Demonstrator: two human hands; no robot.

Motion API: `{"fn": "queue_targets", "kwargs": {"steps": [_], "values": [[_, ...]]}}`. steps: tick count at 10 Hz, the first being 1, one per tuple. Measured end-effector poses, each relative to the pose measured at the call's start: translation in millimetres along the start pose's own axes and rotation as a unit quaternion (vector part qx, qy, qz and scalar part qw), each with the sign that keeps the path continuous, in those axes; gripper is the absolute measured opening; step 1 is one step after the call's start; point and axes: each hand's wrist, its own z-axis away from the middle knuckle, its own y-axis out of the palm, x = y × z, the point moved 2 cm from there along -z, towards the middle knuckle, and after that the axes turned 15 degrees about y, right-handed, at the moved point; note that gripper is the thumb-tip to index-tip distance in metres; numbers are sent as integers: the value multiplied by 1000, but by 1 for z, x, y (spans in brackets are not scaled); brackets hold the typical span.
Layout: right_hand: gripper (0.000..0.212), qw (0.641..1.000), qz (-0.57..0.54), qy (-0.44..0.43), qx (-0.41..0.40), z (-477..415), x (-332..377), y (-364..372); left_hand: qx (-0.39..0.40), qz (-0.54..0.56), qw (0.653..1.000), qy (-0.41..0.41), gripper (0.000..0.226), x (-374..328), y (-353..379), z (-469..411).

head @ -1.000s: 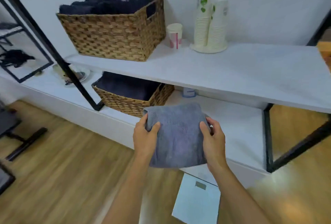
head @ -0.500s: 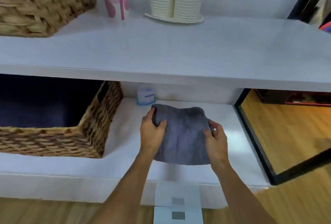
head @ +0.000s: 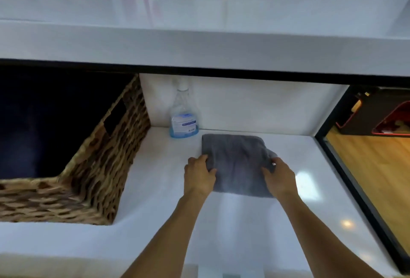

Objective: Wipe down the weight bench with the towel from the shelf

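Note:
A folded grey towel [head: 237, 162] lies flat on the white lower shelf [head: 155, 189], under the upper shelf. My left hand [head: 199, 175] grips the towel's left edge, thumb on top. At the right edge, my right hand [head: 279, 175] holds it the same way. Both forearms reach in from the bottom of the view. The weight bench is out of sight.
A clear spray bottle [head: 183, 117] with blue liquid stands just behind the towel's left corner. A wicker basket [head: 93, 171] with dark cloth fills the shelf's left side. The upper shelf [head: 221, 40] overhangs closely. A black frame post [head: 359, 193] bounds the right.
Both hands have carried the towel forward and down from in front of the shelf onto the lower shelf surface. My view has moved in closer and lower.

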Motion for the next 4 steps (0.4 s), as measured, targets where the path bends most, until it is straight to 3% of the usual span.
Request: {"fn": "queue_targets", "kwargs": {"steps": [2,4], "values": [[35,999,-12,-33,-24,-35,26,9,-21,-19,999,26,38,-2,-8,-40],[32,998,25,0,-49,-30,30,8,6,-161,986,48,38,14,-6,-25]]}}
